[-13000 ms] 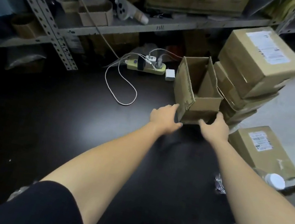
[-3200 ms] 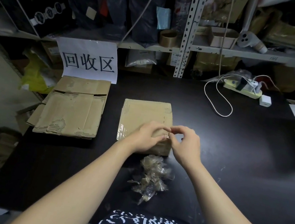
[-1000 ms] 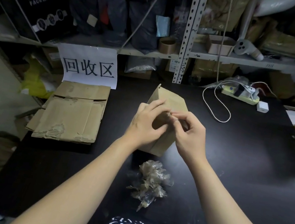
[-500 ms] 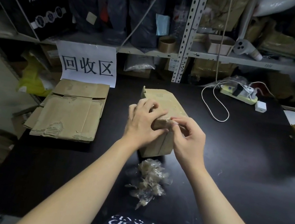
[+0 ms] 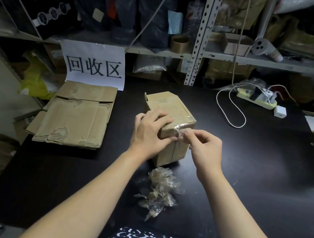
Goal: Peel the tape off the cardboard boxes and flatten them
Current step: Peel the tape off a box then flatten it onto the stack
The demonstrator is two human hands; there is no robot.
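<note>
— Head view: where does the cardboard box (image 5: 171, 108) sit?
— On the dark counter (image 5: 256, 178), standing on one end, under the left hand (image 5: 149, 132) and just left of the right hand (image 5: 205, 146).
— Left hand, state?
— Fingers lie over the box's top near edge and the thumb is against the near face. It grips the box.
— Right hand?
— Thumb and forefinger pinch the loose end of a clear tape strip (image 5: 180, 126), with the other fingers curled. The strip's far part is stuck along the box's top near edge, just beside the left fingertips.
— Around the hands?
— A crumpled wad of peeled tape (image 5: 160, 190) lies on the counter between the forearms, nearer the person than the hands. A stack of flattened cardboard (image 5: 76, 117) lies well left of the left hand, with a paper sign (image 5: 94, 65) beyond it. A white cable (image 5: 231, 111) loops beyond the right hand. Farther off are a power strip (image 5: 256, 97) and a white plug (image 5: 280, 111).
</note>
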